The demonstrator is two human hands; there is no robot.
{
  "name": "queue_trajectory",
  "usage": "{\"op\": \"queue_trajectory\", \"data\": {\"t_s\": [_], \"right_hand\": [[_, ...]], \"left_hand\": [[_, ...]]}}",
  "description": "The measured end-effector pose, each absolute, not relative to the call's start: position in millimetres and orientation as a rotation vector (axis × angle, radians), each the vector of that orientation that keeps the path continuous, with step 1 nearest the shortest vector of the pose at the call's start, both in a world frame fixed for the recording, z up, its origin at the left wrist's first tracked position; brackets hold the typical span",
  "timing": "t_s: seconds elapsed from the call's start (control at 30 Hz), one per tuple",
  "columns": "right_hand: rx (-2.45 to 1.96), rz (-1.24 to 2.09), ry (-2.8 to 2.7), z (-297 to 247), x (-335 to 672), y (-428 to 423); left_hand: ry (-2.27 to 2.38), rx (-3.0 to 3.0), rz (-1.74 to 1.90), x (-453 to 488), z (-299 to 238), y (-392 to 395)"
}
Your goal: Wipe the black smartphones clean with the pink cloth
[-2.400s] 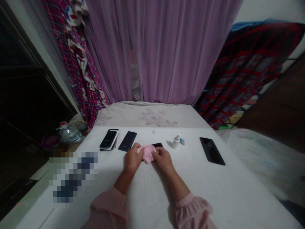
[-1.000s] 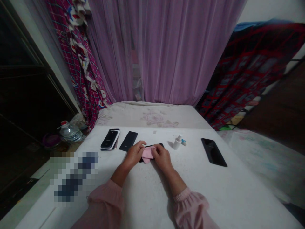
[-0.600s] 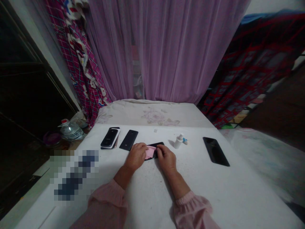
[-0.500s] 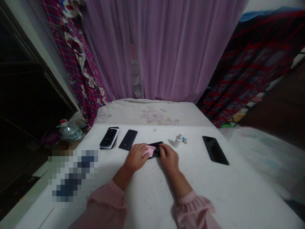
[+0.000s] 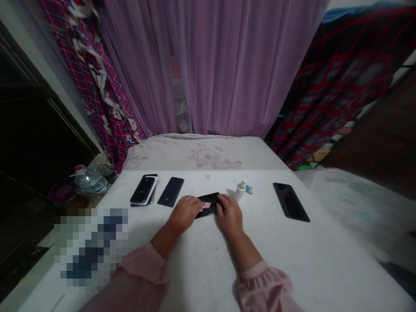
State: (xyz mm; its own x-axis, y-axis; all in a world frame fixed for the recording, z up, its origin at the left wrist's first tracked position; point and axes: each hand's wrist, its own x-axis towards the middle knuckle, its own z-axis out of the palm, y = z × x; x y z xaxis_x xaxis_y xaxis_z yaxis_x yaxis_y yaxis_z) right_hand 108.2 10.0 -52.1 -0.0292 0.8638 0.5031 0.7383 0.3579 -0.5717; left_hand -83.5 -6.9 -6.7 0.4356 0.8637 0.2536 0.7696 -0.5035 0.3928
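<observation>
A black phone (image 5: 210, 200) lies flat on the white table (image 5: 276, 255), between my two hands. My left hand (image 5: 184, 211) covers the phone's near left end, fingers curled over a small pink cloth (image 5: 206, 206) that peeks out from under them. My right hand (image 5: 230, 212) rests at the phone's right end with its fingers bent against the edge; I cannot make out whether it grips the phone or only steadies it. Both sleeves are pink.
Two stacked phones (image 5: 143, 190) and a dark phone (image 5: 170, 191) lie at the left. A small white bottle (image 5: 240, 190) stands right of my hands, and another black phone (image 5: 289, 201) lies further right. A water jug (image 5: 87, 181) sits off the table's left side.
The pink cloth was held spread between both hands; now it is bunched under my left hand on the phone. My right hand has slid to the phone's right end.
</observation>
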Motion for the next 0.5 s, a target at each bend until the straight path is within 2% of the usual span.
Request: {"op": "queue_trajectory", "data": {"t_s": [0.2,0.5], "right_hand": [[-1.477,0.164,-1.892,-56.3,109.5,12.6],[-1.524,0.139,-1.967,-58.2,111.3,13.6]], "left_hand": [[1.454,2.529,0.552,-84.6,-9.1,2.2],[1.759,2.366,0.544,-70.8,-3.6,17.2]]}}
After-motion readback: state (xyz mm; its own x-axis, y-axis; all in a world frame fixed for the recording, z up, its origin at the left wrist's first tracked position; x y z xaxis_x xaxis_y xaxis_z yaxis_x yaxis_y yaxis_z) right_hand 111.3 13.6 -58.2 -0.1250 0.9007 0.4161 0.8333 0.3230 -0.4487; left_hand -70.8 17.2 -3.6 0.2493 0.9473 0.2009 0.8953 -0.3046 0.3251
